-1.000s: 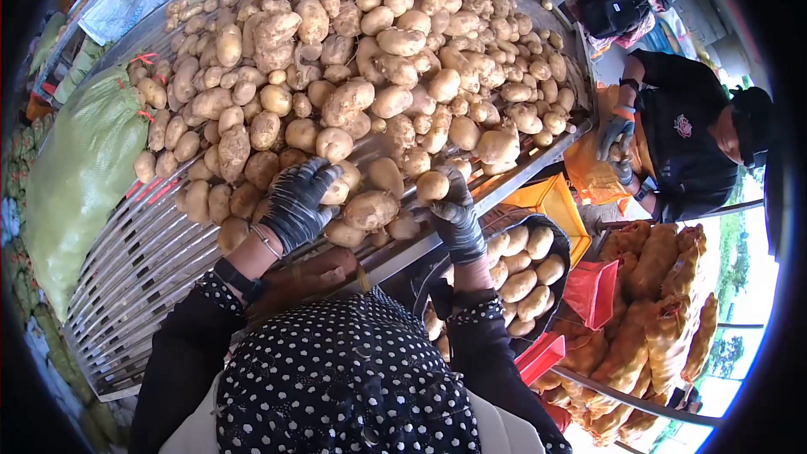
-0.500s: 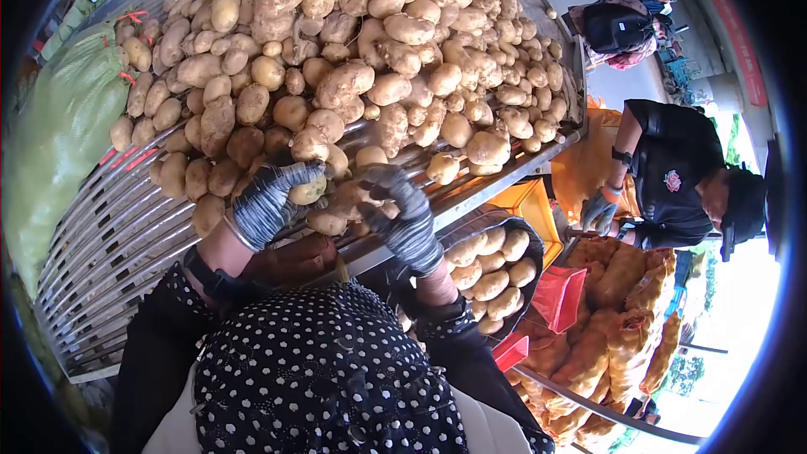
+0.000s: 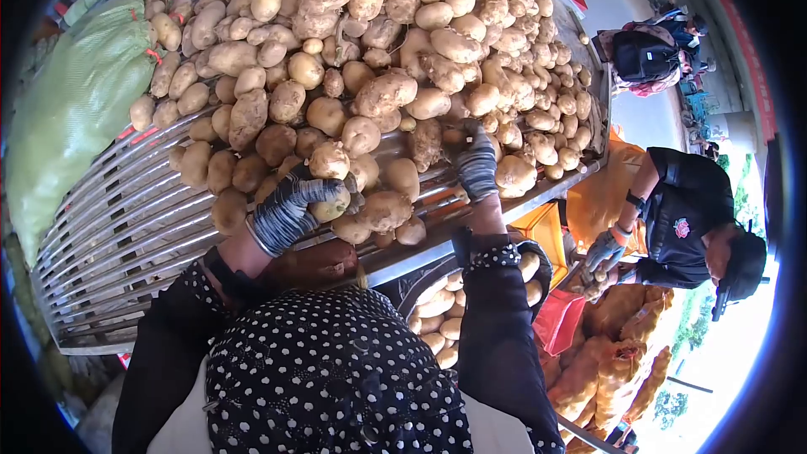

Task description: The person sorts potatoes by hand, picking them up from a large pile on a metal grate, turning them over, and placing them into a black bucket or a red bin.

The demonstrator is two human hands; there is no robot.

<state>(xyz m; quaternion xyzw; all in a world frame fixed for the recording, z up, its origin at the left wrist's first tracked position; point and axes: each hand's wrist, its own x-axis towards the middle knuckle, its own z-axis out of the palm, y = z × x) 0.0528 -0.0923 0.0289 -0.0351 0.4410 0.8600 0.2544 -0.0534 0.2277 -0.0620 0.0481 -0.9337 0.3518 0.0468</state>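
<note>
A big pile of muddy potatoes [image 3: 387, 92] covers the slatted metal table [image 3: 126, 227]. My left hand [image 3: 290, 210], in a grey striped glove, is closed around a potato [image 3: 332, 204] at the near edge of the pile. Farther right, my right hand [image 3: 477, 164], gloved alike, reaches into the pile with its fingertips at the potatoes beside a knobbly one [image 3: 426, 145]. What its fingers hold, if anything, is hidden. Below my right forearm, a round basket [image 3: 546, 273] of cleaner potatoes is partly covered.
A pale green sack [image 3: 80, 109] lies at the left. Right of the table are a yellow crate [image 3: 545, 231], a red plastic piece [image 3: 557, 319] and filled orange net sacks [image 3: 605, 370]. A person in black [image 3: 689, 193] with gloved hands stands there.
My right hand has moved away from my left, up and right into the pile. My left hand stays at its potato. The view has shifted slightly, and the other person's hands are lower.
</note>
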